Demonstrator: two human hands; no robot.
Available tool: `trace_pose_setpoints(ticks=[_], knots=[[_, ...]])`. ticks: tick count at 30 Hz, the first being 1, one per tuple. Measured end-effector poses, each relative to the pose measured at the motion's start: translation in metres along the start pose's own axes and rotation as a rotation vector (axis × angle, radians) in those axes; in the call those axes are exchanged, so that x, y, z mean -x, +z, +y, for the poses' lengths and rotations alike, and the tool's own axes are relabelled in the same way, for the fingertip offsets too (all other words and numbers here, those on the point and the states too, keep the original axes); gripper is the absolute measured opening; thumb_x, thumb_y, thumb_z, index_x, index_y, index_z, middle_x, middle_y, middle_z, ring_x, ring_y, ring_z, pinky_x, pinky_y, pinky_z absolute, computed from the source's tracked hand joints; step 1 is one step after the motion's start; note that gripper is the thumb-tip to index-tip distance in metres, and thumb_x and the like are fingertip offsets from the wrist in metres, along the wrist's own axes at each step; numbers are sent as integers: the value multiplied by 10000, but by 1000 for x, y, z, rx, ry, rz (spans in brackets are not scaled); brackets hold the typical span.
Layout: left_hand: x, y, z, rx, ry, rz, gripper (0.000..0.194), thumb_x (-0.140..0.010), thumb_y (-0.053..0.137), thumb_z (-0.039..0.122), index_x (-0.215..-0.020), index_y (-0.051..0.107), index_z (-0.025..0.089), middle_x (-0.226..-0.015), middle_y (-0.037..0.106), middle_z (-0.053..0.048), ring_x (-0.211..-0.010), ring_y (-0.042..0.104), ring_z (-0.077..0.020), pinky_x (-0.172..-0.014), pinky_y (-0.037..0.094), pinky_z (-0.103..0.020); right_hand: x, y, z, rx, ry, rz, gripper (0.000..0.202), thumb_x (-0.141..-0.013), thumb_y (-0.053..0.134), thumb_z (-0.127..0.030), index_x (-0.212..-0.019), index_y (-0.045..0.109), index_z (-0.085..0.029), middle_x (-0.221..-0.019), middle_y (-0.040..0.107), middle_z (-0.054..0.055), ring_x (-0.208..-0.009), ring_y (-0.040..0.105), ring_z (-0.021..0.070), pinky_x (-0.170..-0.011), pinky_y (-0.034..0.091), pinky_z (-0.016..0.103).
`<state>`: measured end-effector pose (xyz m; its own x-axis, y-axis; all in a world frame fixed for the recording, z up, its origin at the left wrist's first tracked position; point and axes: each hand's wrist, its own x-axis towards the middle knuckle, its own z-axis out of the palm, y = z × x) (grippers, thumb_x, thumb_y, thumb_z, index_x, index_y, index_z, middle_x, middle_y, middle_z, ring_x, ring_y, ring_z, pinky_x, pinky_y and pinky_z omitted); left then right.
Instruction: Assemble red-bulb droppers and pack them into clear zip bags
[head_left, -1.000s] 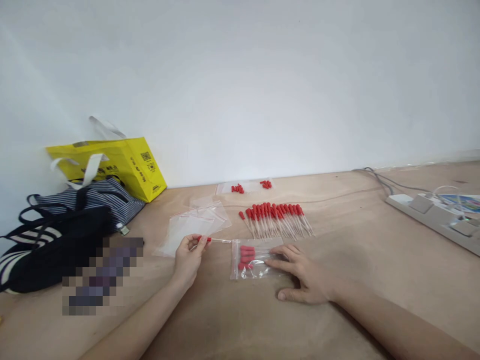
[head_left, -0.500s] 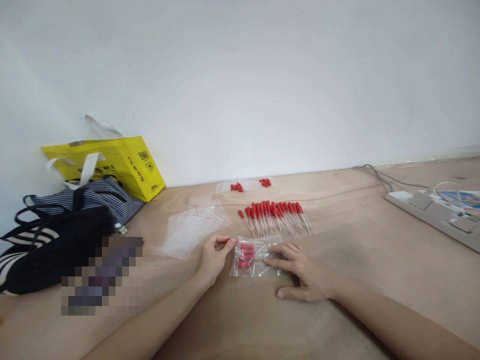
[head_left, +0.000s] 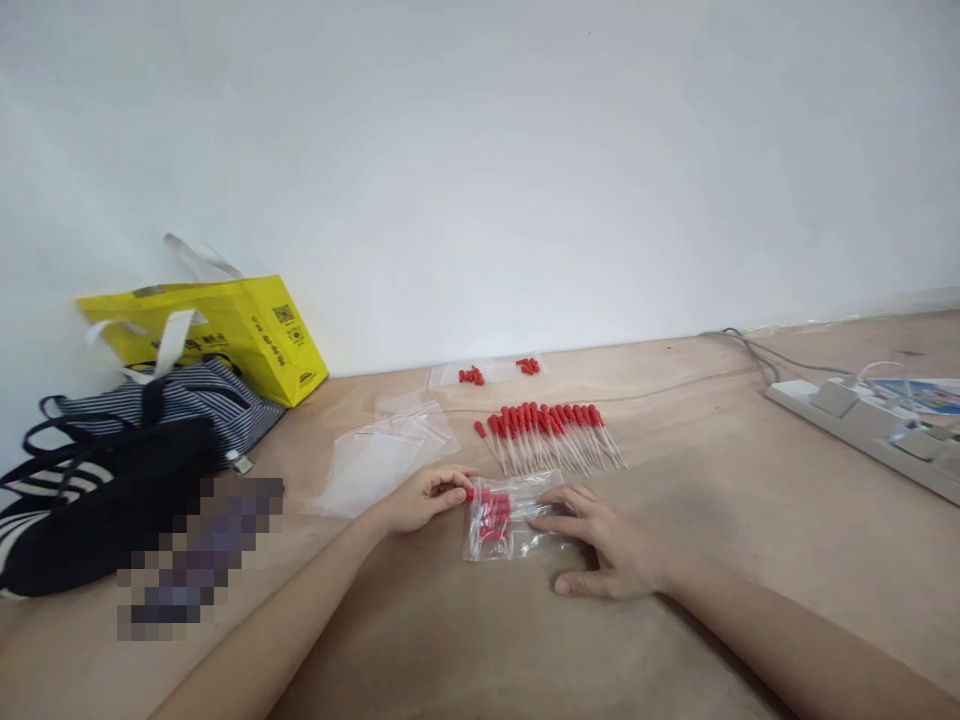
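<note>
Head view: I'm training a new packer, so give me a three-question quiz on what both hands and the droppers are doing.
1. True or false: the right hand lies flat on the clear bag.
2. What does the left hand touch? A) the yellow bag B) the clear bag's open end C) the power strip
3. Fill in: the loose droppers lying in a row have ___ bulbs.

Key: 1 true; 2 B; 3 red. The yellow bag and power strip lie apart from both hands.
</note>
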<state>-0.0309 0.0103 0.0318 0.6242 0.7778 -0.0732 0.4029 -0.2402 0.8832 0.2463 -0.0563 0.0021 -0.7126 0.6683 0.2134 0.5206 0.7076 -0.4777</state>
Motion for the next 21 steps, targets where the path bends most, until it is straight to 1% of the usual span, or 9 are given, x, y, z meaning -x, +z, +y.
trace_pose_setpoints(ticks=[2, 3, 4, 6, 9, 13, 16, 19, 21], knots=[[-3, 0, 0, -16, 2, -43, 287, -742, 547, 403, -888, 648, 177, -1128, 584, -62, -1061, 507, -203, -924, 356, -316, 0, 1, 1, -2, -3, 5, 651, -684, 563, -548, -1244, 428, -245, -1210, 399, 105, -1100, 372, 261, -911, 317, 437], [-4, 1, -1, -12, -3, -29, 304, -745, 538, 407, -911, 649, 178, -1088, 610, -53, -1036, 525, -201, -915, 366, -313, 0, 1, 1, -2, -4, 11, 653, -683, 566, -545, -1245, 426, -245, -1209, 400, 106, -1101, 371, 261, -911, 317, 437], [-5, 3, -2, 0, -16, 17, 312, -742, 536, 411, -908, 655, 176, -1035, 637, -46, -1003, 544, -203, -898, 382, -311, 0, 1, 1, -2, -6, 16, 652, -684, 568, -541, -1247, 424, -246, -1210, 401, 106, -1104, 369, 262, -913, 317, 436], [-4, 9, -4, 32, -61, 164, 303, -715, 554, 415, -841, 674, 167, -920, 677, -38, -918, 583, -208, -844, 421, -306, 1, 2, 2, -4, -8, 26, 647, -687, 569, -534, -1247, 423, -246, -1211, 400, 107, -1111, 364, 263, -916, 316, 434], [-1, 18, -8, 61, -118, 356, 278, -670, 588, 409, -743, 674, 155, -791, 693, -33, -780, 614, -199, -754, 461, -296, 1, 3, 2, -12, -1, 31, 638, -688, 573, -527, -1241, 431, -244, -1209, 401, 109, -1111, 368, 262, -913, 324, 429], [2, 30, -10, 83, -161, 499, 286, -669, 572, 417, -653, 629, 137, -656, 676, -26, -642, 613, -173, -653, 484, -284, 2, 3, 2, -25, 9, 31, 642, -690, 575, -519, -1249, 420, -245, -1204, 408, 110, -1117, 367, 263, -911, 328, 430], [4, 35, -9, 114, -181, 542, 305, -680, 547, 427, -652, 621, 132, -656, 678, -31, -626, 614, -166, -643, 493, -284, 2, 3, 1, -29, 9, 33, 645, -695, 574, -513, -1258, 407, -247, -1202, 409, 111, -1118, 368, 265, -910, 326, 435], [5, 36, -6, 142, -193, 519, 299, -643, 578, 420, -697, 646, 134, -726, 694, -42, -685, 627, -177, -673, 498, -286, 2, 3, 1, -32, -8, 42, 637, -694, 576, -510, -1249, 419, -240, -1195, 410, 114, -1104, 381, 264, -900, 335, 430], [5, 37, -5, 138, -211, 527, 280, -611, 603, 397, -703, 653, 137, -726, 696, -41, -686, 629, -179, -659, 498, -278, 2, 3, 1, -32, -10, 40, 634, -690, 581, -509, -1243, 426, -241, -1192, 412, 112, -1099, 385, 261, -897, 338, 426]])
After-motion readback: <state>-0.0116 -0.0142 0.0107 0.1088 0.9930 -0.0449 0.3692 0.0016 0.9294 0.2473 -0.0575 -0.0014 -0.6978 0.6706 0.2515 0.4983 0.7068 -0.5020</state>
